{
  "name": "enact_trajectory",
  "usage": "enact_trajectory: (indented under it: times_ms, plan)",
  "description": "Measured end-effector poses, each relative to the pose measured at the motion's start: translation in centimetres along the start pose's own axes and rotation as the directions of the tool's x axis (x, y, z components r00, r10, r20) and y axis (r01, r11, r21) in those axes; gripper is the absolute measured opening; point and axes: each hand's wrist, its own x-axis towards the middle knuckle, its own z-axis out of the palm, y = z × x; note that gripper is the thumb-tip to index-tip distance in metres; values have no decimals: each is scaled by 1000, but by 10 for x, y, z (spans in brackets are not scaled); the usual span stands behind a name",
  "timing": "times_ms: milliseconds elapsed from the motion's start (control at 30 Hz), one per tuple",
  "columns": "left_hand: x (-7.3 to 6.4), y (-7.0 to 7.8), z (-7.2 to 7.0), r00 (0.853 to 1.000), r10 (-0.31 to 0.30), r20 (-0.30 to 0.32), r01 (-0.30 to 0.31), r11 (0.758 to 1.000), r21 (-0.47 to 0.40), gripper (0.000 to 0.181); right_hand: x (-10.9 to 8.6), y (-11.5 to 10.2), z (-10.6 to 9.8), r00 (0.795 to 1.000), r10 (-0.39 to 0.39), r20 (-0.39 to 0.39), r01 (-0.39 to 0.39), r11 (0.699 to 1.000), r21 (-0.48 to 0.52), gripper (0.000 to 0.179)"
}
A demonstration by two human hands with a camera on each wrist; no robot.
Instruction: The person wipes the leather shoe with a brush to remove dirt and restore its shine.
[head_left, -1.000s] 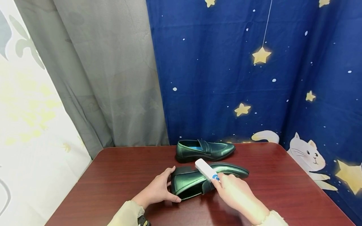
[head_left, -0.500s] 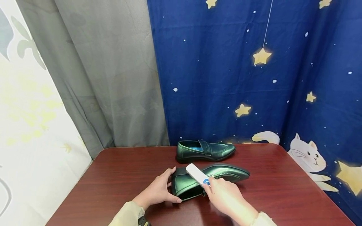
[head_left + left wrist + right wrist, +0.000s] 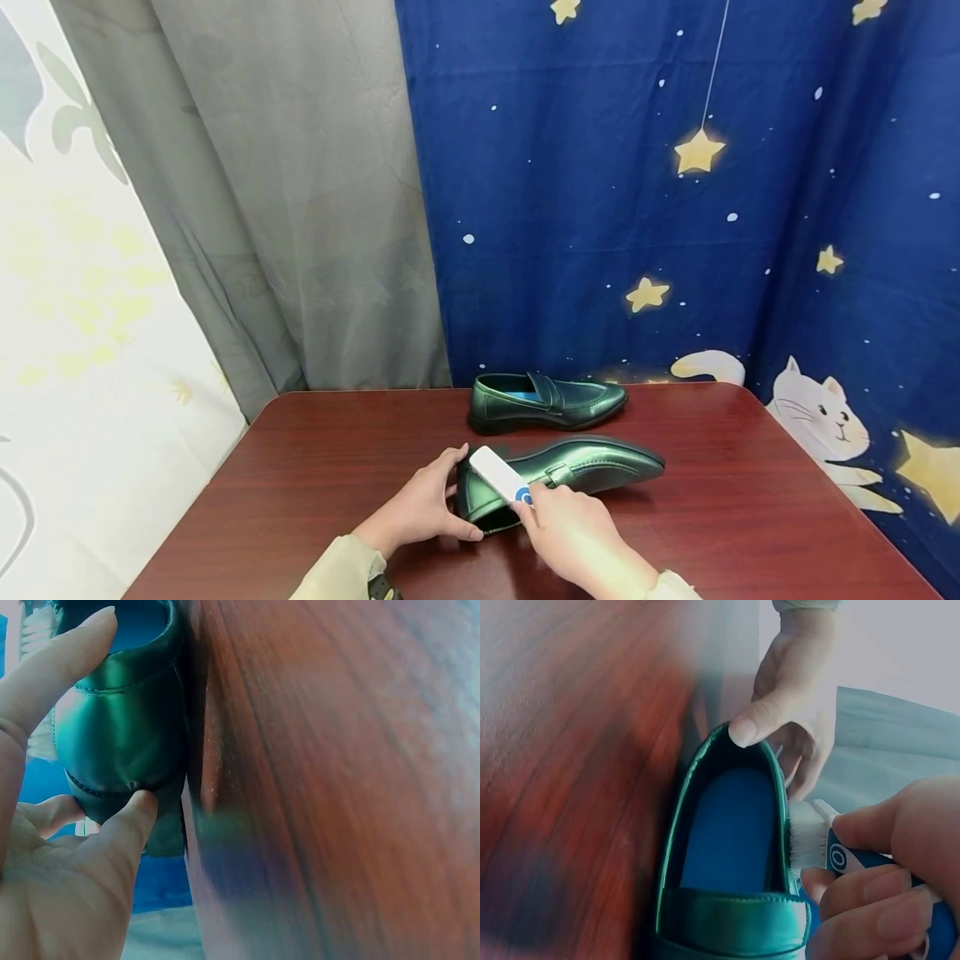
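Note:
A dark green loafer (image 3: 600, 463) lies tipped on its side on the table, toe to the right, opening facing the person. My left hand (image 3: 423, 506) grips its heel, thumb at the opening's rim and fingers around the back; the left wrist view shows fingertips on the heel (image 3: 120, 742). In my right hand (image 3: 573, 529) is a white brush (image 3: 498, 475) with a blue-marked handle. Its white bristles (image 3: 807, 836) press against the shoe's upper side near the heel, just outside the rim, as the right wrist view shows. A blue insole (image 3: 731, 832) shows inside.
A matching green loafer (image 3: 551, 402) stands upright behind, near the far edge of the reddish-brown table (image 3: 337, 450). Beyond that edge hang a grey curtain (image 3: 322, 250) and a blue curtain (image 3: 562, 208) with stars.
My right hand has drawn the brush leftward along the shoe, from the strap area to near the heel. The left hand keeps its grip on the heel, and the shoe stays in place.

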Motion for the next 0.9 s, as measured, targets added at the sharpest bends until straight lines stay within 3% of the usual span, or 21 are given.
enact_trajectory:
  times_ms: [400,700,900]
  plan:
    - [-1,0,0,1000,-1,-4,1,999,39,117,1,-13,10,999,-33,22,33,999,-8,31]
    - [-1,-1,0,999,3,-40,4,985,174,119,0,-23,15,999,-43,9,44,999,-25,32]
    - [-2,-3,0,998,5,-55,4,986,164,119,0,-26,22,999,-45,9,45,999,-23,31]
